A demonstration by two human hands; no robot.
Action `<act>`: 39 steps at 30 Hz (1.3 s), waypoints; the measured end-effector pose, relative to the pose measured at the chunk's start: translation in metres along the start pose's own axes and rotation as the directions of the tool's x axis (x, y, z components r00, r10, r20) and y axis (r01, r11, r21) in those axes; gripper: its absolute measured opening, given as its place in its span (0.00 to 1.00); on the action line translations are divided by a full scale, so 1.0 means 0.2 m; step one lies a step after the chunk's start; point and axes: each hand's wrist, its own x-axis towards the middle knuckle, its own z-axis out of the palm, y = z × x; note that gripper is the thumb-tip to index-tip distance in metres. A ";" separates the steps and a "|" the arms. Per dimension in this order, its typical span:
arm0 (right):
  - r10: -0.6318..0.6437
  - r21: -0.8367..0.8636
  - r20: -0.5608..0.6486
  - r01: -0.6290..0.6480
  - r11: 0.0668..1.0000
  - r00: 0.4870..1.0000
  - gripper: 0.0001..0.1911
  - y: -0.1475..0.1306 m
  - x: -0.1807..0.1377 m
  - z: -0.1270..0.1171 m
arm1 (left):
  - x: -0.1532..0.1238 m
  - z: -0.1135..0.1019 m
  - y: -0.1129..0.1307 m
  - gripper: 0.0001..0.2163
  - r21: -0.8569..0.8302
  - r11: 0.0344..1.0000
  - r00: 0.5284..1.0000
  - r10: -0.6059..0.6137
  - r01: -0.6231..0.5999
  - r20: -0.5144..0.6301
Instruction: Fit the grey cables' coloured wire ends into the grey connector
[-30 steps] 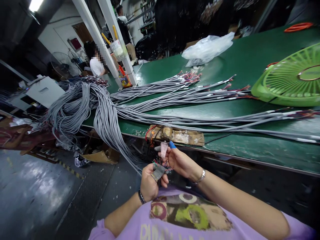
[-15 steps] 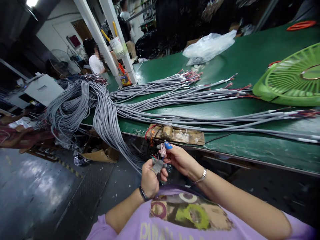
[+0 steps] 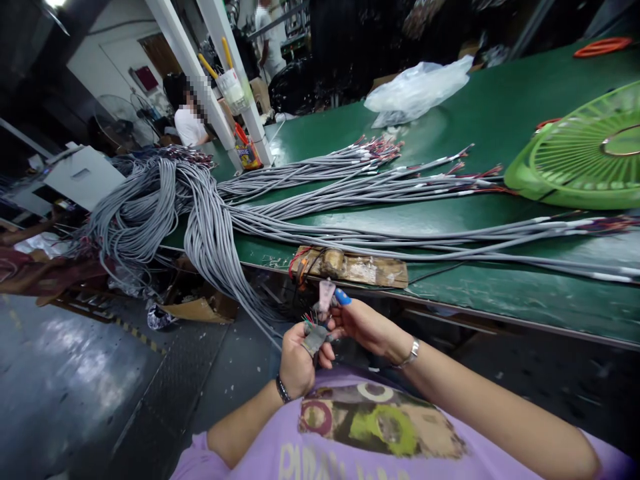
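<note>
A worker before me wears a lilac shirt (image 3: 265,440) with short sleeves, its chest print (image 3: 383,421) showing maroon, cream and yellow-green rings on brown and tan. Pale, blurred lettering (image 3: 303,460) sits just below the print. A dark wristband (image 3: 283,390) lies left of it; above it are a silvery band (image 3: 414,350) and a blue cover (image 3: 343,297) on the right hand (image 3: 364,325).

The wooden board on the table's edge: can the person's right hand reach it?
Probably yes: the right hand is just short of the wooden board, nothing seems to block the way, and the grey cables run along the board's far side.
</note>
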 end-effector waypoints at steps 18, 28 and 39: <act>-0.123 -0.411 0.103 0.155 0.899 0.987 0.18 -0.02 -0.09 -0.03 | -0.01 -0.06 -0.05 0.13 0.123 0.991 0.996 -0.055 0.046 0.071; -0.052 -0.216 -0.006 0.050 0.975 0.999 0.21 0.02 -0.05 -0.03 | -0.01 -0.04 0.00 0.14 0.029 0.998 0.998 -0.049 0.048 0.044; -0.469 -0.562 -0.117 0.331 0.758 0.876 0.27 0.00 0.05 0.03 | 0.02 0.05 0.09 0.13 -0.116 0.988 0.992 -0.089 0.099 0.089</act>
